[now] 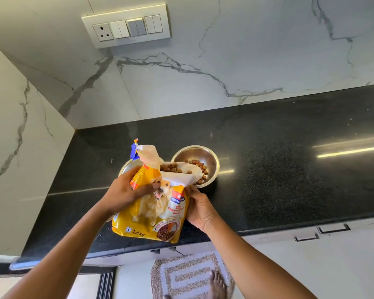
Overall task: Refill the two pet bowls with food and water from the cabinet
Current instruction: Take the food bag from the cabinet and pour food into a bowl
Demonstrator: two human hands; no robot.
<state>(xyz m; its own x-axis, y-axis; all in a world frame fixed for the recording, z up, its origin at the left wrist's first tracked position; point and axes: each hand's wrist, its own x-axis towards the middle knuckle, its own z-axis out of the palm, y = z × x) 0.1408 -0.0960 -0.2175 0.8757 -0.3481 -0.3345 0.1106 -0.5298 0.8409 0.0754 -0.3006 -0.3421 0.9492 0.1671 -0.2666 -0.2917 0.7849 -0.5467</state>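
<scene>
Nearest to us, our left hand (122, 195) has its grip pinching the upper left side of the yellow plastic pet-food bag printed with a golden dog (153, 209), thumb pressed across the front panel. Our right hand (200, 209) has its grip pinching the bag's right edge from behind. The bag is raised off the black speckled stone tabletop (289, 169) and tilted, its torn white-lined mouth resting over the near rim of the round steel bowl on the right (205, 156).

Beyond the mouth, brown kibble pieces (200, 166) lie in that bowl, covering only part of the bottom; more sit in the mouth itself. We judge filling 1 of 2 bowls to be underway, not complete.

The second steel bowl on the left (126, 167) is mostly hidden behind the bag; its contents cannot be told. No water container is in view, so we judge the water step outstanding.
</scene>
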